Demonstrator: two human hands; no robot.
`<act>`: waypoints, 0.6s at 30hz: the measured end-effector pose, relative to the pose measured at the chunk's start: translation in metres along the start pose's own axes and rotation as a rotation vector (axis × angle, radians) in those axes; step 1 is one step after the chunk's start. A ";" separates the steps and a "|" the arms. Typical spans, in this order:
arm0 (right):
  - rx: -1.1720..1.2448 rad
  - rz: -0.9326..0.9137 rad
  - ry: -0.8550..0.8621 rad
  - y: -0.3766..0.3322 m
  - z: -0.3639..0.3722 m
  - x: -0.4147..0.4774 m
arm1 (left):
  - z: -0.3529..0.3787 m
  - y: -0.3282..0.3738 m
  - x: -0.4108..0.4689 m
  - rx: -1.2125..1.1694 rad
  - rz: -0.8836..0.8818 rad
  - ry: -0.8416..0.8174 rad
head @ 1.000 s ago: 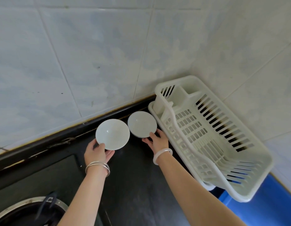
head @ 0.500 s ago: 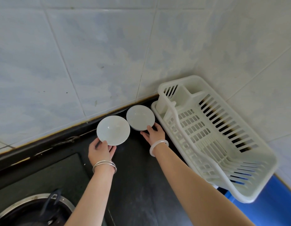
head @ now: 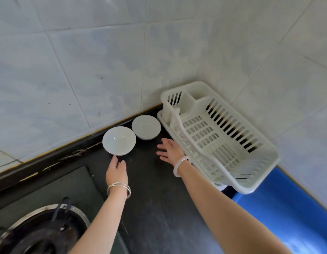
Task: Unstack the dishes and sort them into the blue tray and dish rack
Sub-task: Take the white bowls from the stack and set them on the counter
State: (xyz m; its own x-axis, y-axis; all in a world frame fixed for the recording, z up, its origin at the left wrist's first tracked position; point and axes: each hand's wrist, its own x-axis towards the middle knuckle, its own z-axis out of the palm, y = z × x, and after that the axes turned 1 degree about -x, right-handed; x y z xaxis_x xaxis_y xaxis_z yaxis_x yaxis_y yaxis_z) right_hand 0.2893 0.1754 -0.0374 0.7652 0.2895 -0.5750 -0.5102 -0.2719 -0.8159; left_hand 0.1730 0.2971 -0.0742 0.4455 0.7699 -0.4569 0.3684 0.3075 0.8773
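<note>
- Two bowls: left bowl (head: pixel 119 141), right bowl (head: pixel 146 129).
- One dish rack (head: pixel 219 132); one blue tray (head: pixel 287 217), cut off by the frame edge.
- Two hands: left hand (head: pixel 116 171), fingers together by left bowl, contact unclear; right hand (head: pixel 171 150), fingers spread, holding nothing.

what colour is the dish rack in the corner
White, or off-white, plastic dish rack; seen in the head view.

The blue tray (head: pixel 287 208) is cut off by the right and bottom edges; its far end lies hidden under the dish rack (head: pixel 265 162), its near-left part behind the right forearm (head: pixel 223 208); the rack's drip tray (head: pixel 160 117) shows only in slivers beside it; the gas burner (head: pixel 39 231) runs off the left and bottom edges; the left forearm (head: pixel 96 226) and the right one leave by the bottom edge; whether the fingers (head: pixel 114 159) of the left hand (head: pixel 116 174) touch the left bowl (head: pixel 119 140) cannot be told; whether the right bowl (head: pixel 146 127) is one bowl or a stack is unclear.
</note>
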 end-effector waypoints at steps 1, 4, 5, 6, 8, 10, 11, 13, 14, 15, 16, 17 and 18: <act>-0.025 -0.014 0.000 0.001 -0.009 -0.014 | -0.001 -0.003 -0.012 0.035 0.015 -0.051; -0.131 -0.081 0.000 0.012 -0.042 -0.062 | 0.000 -0.012 -0.055 0.141 0.074 -0.211; -0.167 -0.099 0.010 0.019 -0.055 -0.079 | 0.001 -0.015 -0.072 0.194 0.099 -0.270; -0.196 -0.108 0.029 0.027 -0.068 -0.097 | 0.004 -0.018 -0.089 0.249 0.127 -0.335; -0.246 -0.128 0.086 0.046 -0.098 -0.134 | 0.010 -0.028 -0.124 0.356 0.187 -0.468; -0.289 -0.140 0.154 0.070 -0.129 -0.171 | 0.017 -0.041 -0.161 0.453 0.238 -0.582; -0.306 -0.141 0.194 0.082 -0.145 -0.190 | 0.020 -0.048 -0.180 0.480 0.251 -0.629; -0.336 -0.126 0.284 0.110 -0.173 -0.224 | 0.027 -0.065 -0.216 0.524 0.267 -0.719; -0.356 -0.113 0.334 0.124 -0.185 -0.240 | 0.031 -0.074 -0.233 0.559 0.281 -0.762; -0.390 -0.091 0.386 0.139 -0.196 -0.255 | 0.034 -0.083 -0.249 0.599 0.298 -0.802; -0.440 -0.066 0.441 0.153 -0.206 -0.268 | 0.036 -0.091 -0.264 0.639 0.315 -0.839; -0.502 -0.037 0.496 0.167 -0.214 -0.282 | 0.038 -0.099 -0.277 0.674 0.333 -0.871; -0.555 -0.010 0.546 0.180 -0.222 -0.293 | 0.040 -0.105 -0.289 0.703 0.353 -0.899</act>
State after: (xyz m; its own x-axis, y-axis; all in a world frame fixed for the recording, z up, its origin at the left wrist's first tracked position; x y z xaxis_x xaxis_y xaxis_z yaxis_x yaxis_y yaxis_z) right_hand 0.0598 -0.1619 -0.0022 0.9271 -0.1595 -0.3392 -0.3415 -0.7327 -0.5887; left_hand 0.0377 0.0202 -0.0405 0.9203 -0.0033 -0.3913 0.3517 -0.4318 0.8306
